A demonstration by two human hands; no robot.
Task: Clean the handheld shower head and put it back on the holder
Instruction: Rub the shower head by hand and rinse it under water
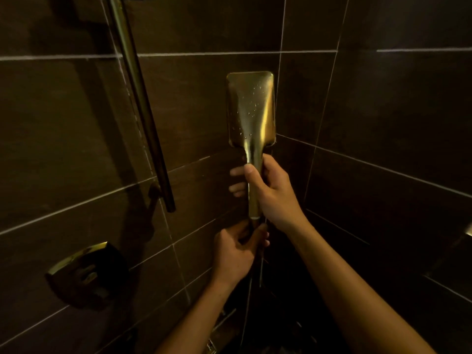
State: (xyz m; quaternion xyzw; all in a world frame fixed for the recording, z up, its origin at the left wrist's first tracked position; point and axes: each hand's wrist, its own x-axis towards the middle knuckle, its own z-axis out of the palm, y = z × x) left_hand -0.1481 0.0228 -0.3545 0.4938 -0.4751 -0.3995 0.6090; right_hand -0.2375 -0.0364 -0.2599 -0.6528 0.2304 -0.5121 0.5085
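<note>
1. Head view, centre of the frame: the handheld shower head (251,108) stands upright, its gold rectangular back turned to the camera and dotted with water drops. It is held in front of the corner where two dark tiled walls (204,93) meet.
2. The right hand (270,190) is wrapped round the slim handle just under the head. Its thumb lies up the near side and its fingertips show past the left edge of the handle.
3. The left hand (237,251), lower centre, has its fingers curled round the dark fitting at the bottom end of the handle, where the hose (249,290) drops away into shadow.
4. Upper left to centre left: a metal slide bar (138,98) runs down the wall, leaning in this wide view, well apart from the shower head.
5. Lower left: a gold-edged control plate (84,272) sits on the wall tiles; its details are too dim to tell.
</note>
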